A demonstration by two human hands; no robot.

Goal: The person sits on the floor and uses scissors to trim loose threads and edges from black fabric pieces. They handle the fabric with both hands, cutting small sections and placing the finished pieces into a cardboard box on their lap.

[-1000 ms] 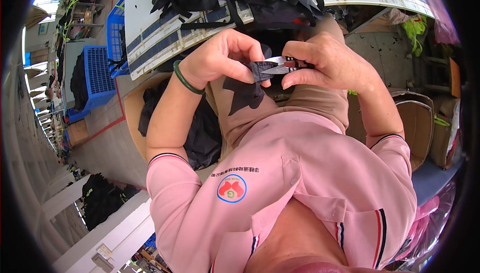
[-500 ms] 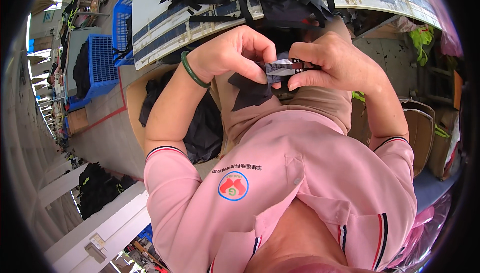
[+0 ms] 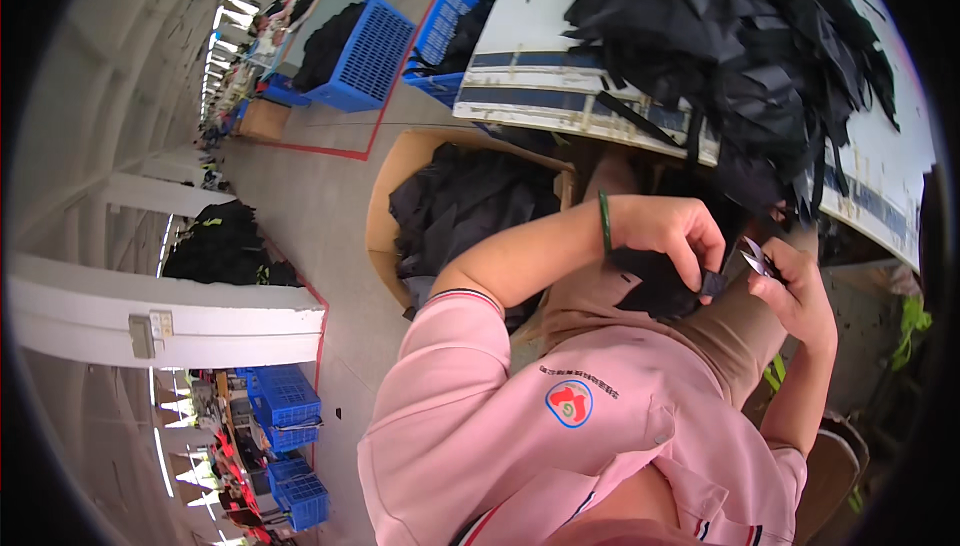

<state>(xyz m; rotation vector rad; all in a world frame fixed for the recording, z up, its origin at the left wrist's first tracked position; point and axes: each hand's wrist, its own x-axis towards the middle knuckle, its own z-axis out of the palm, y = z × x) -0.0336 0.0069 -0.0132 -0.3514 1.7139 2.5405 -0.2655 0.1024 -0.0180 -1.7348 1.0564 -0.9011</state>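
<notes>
From the hands, a white table point(image 3: 515, 31) stands at twelve o'clock under a heap of black fabric point(image 3: 740, 36); grey floor point(image 3: 330, 186) with a red line point(image 3: 378, 131) lies between nine and ten; two blue crates point(image 3: 370, 56) at ten and a cardboard box point(image 3: 380, 211) at nine hold dark cloth point(image 3: 470, 206); above the lap point(image 3: 740, 331), the left hand point(image 3: 665, 231) pinches a small black piece point(image 3: 712, 284), and the right hand point(image 3: 795, 296), at its four o'clock, grips snips point(image 3: 756, 262), blades parted

My left hand point(image 3: 668, 230) pinches a small black cloth piece point(image 3: 712, 284). My right hand point(image 3: 803, 294) holds thread snips point(image 3: 757, 260) just apart from it. A big heap of black cloth point(image 3: 730, 41) lies on the far white table point(image 3: 535, 16). A cardboard box point(image 3: 383, 214) sits near my left.
</notes>
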